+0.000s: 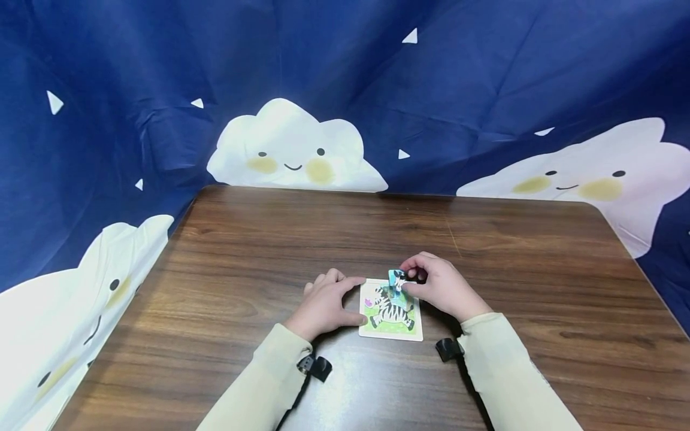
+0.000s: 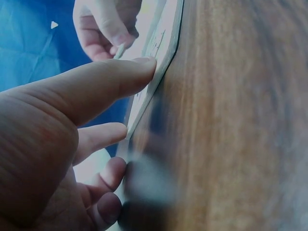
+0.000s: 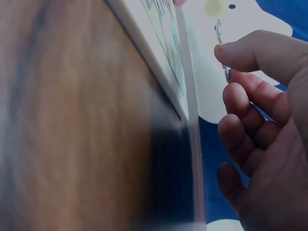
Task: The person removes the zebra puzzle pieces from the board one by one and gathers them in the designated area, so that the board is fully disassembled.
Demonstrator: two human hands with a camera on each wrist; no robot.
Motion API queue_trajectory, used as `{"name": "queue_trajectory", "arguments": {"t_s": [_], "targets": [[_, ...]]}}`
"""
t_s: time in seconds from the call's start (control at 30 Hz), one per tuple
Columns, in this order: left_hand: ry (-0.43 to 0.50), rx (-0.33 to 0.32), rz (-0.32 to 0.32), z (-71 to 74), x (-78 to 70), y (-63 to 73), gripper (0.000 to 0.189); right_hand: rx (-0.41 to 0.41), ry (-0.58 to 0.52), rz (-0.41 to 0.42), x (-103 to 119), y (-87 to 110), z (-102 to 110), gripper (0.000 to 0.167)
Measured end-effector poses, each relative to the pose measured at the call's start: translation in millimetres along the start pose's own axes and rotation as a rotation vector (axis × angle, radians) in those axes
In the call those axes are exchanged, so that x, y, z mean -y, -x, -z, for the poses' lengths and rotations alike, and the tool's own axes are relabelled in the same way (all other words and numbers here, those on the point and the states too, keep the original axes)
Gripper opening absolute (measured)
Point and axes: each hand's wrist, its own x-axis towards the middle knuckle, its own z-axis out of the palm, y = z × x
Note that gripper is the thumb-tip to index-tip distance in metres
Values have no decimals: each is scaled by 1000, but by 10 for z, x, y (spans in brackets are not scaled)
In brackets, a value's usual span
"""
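A small square jigsaw puzzle board [image 1: 377, 334] with a pale border and a zebra picture on green lies flat on the table. My left hand [image 1: 325, 304] is at its left side, thumb and index finger spread apart and touching the edge; the other fingers bend loosely in the left wrist view. Between thumb and index finger, my right hand [image 1: 442, 287] pinches a blue puzzle piece [image 1: 396, 277] showing a zebra's head. That piece is tilted above the board's upper right part. Seen edge-on in the right wrist view, the piece [image 3: 219, 30] stands apart from the board [image 3: 163, 62].
The brown wood-grain table [image 1: 259, 239] stretches around the board on all sides. Behind it hangs a dark blue cloth [image 1: 431, 84] with white clouds and small triangles. Each wrist carries a black strap with a small camera.
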Motion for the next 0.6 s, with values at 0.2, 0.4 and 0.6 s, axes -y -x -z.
{"name": "queue_trajectory", "arguments": {"t_s": [0.2, 0.4, 0.6], "targets": [[1, -7, -1, 3, 5, 8, 77, -33, 2, -16, -87, 5, 80, 23], [4, -9, -4, -1, 10, 2, 76, -57, -15, -34, -188, 14, 130, 21], [4, -3, 0, -7, 15, 1, 77, -69, -42, -71, -290, 36, 179, 21]]}}
